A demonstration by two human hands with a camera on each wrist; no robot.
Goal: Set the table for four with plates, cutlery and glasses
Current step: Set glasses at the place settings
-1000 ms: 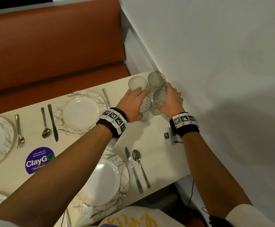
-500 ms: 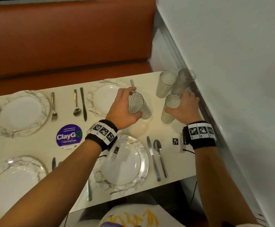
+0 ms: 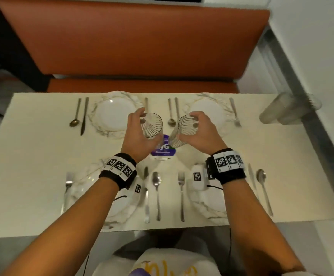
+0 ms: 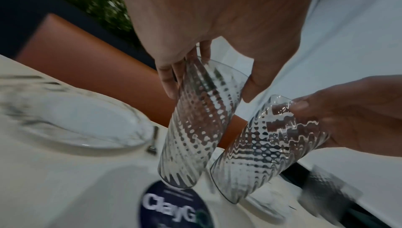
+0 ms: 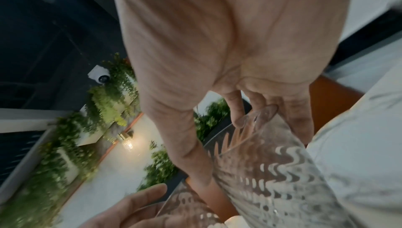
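My left hand (image 3: 137,132) grips a ribbed clear glass (image 3: 152,126) (image 4: 195,128) in the air above the middle of the table. My right hand (image 3: 200,130) grips a second ribbed glass (image 3: 182,132) (image 5: 272,171) close beside it, tilted, with their bases nearly touching. Two more glasses (image 3: 287,110) stand at the table's far right edge by the wall. Four marbled plates lie on the table: far left (image 3: 114,114), far right (image 3: 221,108), near left (image 3: 86,188) and near right (image 3: 211,204), each with cutlery beside it.
A purple round sticker (image 3: 163,151) lies on the cream table (image 3: 32,156) under the glasses. An orange bench (image 3: 132,46) runs along the far side. A white wall (image 3: 321,46) stands on the right. Knives, spoons and forks (image 3: 181,194) lie between the plates.
Both hands have lifted a glass each from the group by the wall and carried them left to above the table's middle. Two glasses stay by the wall.
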